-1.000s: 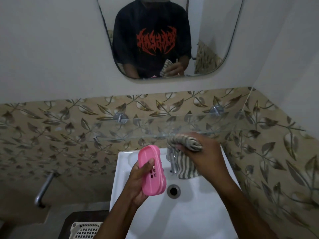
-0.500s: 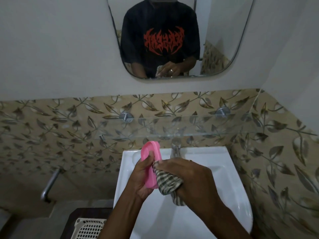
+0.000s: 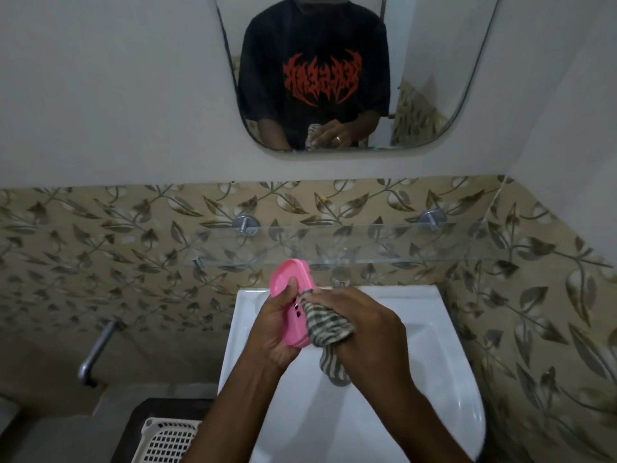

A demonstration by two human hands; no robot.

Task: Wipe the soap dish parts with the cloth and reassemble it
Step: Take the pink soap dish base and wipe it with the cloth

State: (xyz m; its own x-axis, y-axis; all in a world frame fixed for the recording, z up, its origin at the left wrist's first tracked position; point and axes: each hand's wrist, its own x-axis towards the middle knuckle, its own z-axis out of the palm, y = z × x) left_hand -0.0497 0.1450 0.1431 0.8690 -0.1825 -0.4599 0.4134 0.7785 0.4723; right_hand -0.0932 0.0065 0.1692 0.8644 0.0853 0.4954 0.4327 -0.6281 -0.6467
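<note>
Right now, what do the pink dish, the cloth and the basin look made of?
Pink soap dish: moulded plastic, it seems; smooth, uniform colour, slotted holes. Cloth: soft woven fabric, striped, bunched and drooping. Basin: glossy white, probably glazed ceramic, with bright reflections on the rim.

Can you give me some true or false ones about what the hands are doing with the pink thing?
1. The left hand holds the pink soap dish. True.
2. The right hand holds a sponge. False: it holds a striped cloth, pressed against the dish.
3. The hands are above the white sink. True.
4. The soap dish sits on the glass shelf. False: it is held up in the hand, in front of and below the shelf.
5. A white basket with holes is at the lower left. True.
6. The cloth is plain red. False: it has grey and pale stripes.
</note>
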